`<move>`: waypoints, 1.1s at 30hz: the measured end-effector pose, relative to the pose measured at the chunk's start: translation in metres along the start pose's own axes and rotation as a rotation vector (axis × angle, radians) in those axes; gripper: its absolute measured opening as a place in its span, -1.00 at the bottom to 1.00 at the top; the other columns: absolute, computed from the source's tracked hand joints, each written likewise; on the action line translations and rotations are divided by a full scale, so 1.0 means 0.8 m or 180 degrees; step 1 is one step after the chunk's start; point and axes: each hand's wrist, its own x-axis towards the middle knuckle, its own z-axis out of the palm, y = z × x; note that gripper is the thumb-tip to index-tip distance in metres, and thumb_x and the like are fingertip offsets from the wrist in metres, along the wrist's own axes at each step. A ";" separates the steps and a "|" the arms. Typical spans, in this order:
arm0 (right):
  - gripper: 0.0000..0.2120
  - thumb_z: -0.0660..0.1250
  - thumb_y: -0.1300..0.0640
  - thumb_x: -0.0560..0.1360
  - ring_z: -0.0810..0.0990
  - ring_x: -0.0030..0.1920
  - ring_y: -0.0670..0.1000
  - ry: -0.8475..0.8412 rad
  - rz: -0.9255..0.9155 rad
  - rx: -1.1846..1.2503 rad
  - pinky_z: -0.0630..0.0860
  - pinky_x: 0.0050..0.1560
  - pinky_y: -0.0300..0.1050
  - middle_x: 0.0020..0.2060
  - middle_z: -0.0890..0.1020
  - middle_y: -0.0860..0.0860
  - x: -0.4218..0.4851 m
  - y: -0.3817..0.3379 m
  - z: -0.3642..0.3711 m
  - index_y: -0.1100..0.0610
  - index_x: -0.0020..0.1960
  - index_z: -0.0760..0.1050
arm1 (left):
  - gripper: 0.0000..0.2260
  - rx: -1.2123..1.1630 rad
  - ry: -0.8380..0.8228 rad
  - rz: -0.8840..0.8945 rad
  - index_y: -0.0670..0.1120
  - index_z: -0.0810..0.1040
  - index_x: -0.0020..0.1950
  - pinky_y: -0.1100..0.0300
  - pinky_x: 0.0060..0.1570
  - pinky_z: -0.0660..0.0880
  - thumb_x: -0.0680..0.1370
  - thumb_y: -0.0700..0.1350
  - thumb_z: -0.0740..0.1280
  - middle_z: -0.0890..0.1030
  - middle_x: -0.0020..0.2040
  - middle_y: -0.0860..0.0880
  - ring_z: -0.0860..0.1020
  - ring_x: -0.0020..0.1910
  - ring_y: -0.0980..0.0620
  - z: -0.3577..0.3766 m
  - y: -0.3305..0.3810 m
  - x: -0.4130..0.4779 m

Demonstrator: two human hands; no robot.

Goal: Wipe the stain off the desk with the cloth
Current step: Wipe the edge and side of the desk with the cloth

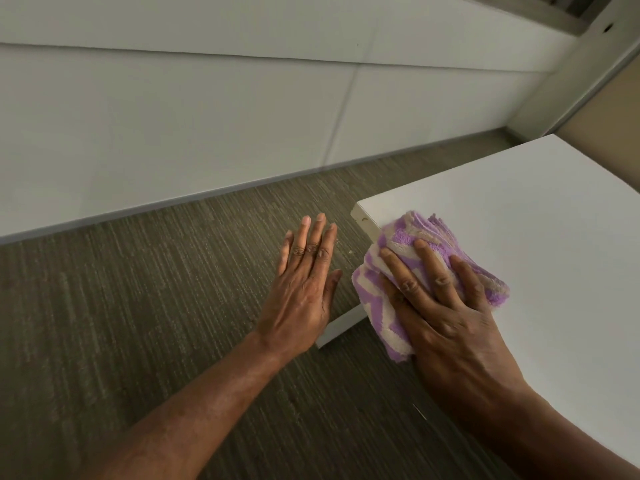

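Presently the cloth, purple and white, is being pressed flat at the desk's left edge, near its far left corner, by the right hand; fingers are spread over the bunched fabric. Part of the cloth is hanging past the edge. No stain is being shown on the bare white top; it may be hidden under the cloth. The left hand is being held open off the desk, above the carpet, fingers together, nothing gripped. Risks being noted: the overhanging fold could be dragged off the edge by an outward stroke; the loose bunching could be letting the cloth skate rather than scrub; the desk, unbraced, could be shifting under pressure.
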 end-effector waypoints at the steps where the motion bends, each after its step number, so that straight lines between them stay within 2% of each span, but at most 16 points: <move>1: -0.36 0.05 0.05 0.49 0.04 0.61 0.30 -0.0026 -0.0003 -0.0011 0.06 0.49 0.40 0.62 0.16 0.10 0.006 0.000 -0.001 0.14 0.57 0.29 | -0.45 -0.0015 0.0028 -0.0001 -0.19 0.00 0.68 -0.20 0.63 -0.02 0.75 -0.02 0.07 -0.02 0.70 -0.16 -0.11 0.69 -0.13 -0.002 -0.003 0.004; 4: -0.34 0.05 0.01 0.48 0.08 0.60 0.31 -0.0099 -0.0008 -0.0007 0.05 0.47 0.39 0.61 0.18 0.11 0.023 -0.001 -0.002 0.14 0.56 0.30 | -0.45 -0.0054 0.0076 -0.0026 -0.19 0.00 0.68 -0.17 0.64 -0.06 0.74 -0.03 0.07 -0.02 0.70 -0.15 -0.11 0.69 -0.12 -0.006 -0.015 0.012; 7: -0.34 0.08 0.00 0.49 0.03 0.61 0.30 -0.0195 -0.0022 0.0037 0.01 0.50 0.38 0.62 0.14 0.10 0.037 -0.002 -0.003 0.12 0.59 0.24 | -0.44 -0.0053 0.0068 0.0004 -0.19 0.00 0.68 -0.18 0.64 -0.03 0.74 -0.04 0.11 -0.01 0.70 -0.15 -0.10 0.69 -0.12 -0.010 -0.024 0.016; 12: -0.35 0.05 -0.04 0.52 0.03 0.61 0.30 -0.0355 0.0068 0.0258 0.17 0.48 0.45 0.62 0.15 0.09 0.064 -0.004 -0.013 0.09 0.59 0.24 | -0.45 -0.0012 0.0046 0.0002 -0.19 0.02 0.68 -0.24 0.61 0.05 0.74 -0.03 0.09 0.02 0.70 -0.17 -0.07 0.69 -0.14 -0.018 -0.036 0.025; 16: -0.32 0.24 0.00 0.55 -0.11 0.62 0.28 -0.0465 0.0085 0.0408 0.03 0.53 0.42 0.64 0.03 0.06 0.081 -0.005 -0.011 0.06 0.63 0.13 | -0.45 0.0006 0.0051 -0.0012 -0.18 0.02 0.68 -0.22 0.62 0.03 0.74 -0.03 0.09 0.01 0.70 -0.15 -0.08 0.69 -0.13 -0.021 -0.043 0.028; 19: -0.35 0.15 -0.02 0.59 -0.18 0.63 0.25 -0.0477 0.0090 0.0476 0.00 0.55 0.41 0.65 -0.05 0.04 0.093 -0.006 -0.011 0.04 0.64 0.08 | -0.45 0.0081 -0.0006 -0.0001 -0.17 0.00 0.68 -0.19 0.63 0.00 0.74 -0.01 0.05 -0.01 0.70 -0.15 -0.09 0.69 -0.13 -0.024 -0.045 0.029; 22: -0.34 0.08 -0.06 0.60 -0.29 0.62 0.22 -0.0536 0.0135 0.0593 -0.12 0.57 0.35 0.65 -0.15 0.01 0.106 -0.005 -0.011 0.01 0.65 0.00 | -0.45 0.0074 -0.0057 -0.0031 -0.15 -0.02 0.69 -0.14 0.65 -0.07 0.74 -0.01 0.04 -0.03 0.71 -0.13 -0.10 0.69 -0.11 -0.028 -0.047 0.029; 25: -0.31 0.13 -0.08 0.61 -0.37 0.60 0.19 -0.0592 0.0201 0.0705 -0.20 0.58 0.33 0.64 -0.23 -0.03 0.121 -0.007 -0.012 -0.04 0.65 -0.09 | -0.46 0.0029 -0.0078 -0.0065 -0.14 -0.01 0.69 -0.09 0.65 -0.11 0.74 -0.01 0.05 -0.03 0.71 -0.12 -0.11 0.69 -0.10 -0.035 -0.048 0.030; 30: -0.35 0.19 -0.05 0.61 -0.32 0.62 0.18 -0.0517 0.0591 0.1097 -0.25 0.56 0.30 0.65 -0.15 -0.05 0.151 -0.013 -0.019 -0.08 0.64 0.03 | -0.45 -0.0079 -0.0091 -0.0089 -0.15 0.02 0.68 -0.12 0.65 -0.09 0.74 -0.05 0.11 -0.01 0.71 -0.13 -0.10 0.69 -0.10 -0.049 -0.047 0.028; 33: -0.37 0.25 -0.05 0.61 -0.23 0.63 0.16 -0.0366 0.1033 0.1595 -0.18 0.56 0.31 0.64 -0.03 -0.07 0.176 -0.014 -0.024 -0.15 0.61 0.09 | -0.45 -0.0224 -0.0125 -0.0142 -0.15 0.01 0.69 -0.12 0.64 -0.11 0.73 -0.07 0.11 -0.03 0.71 -0.12 -0.12 0.69 -0.09 -0.059 -0.047 0.024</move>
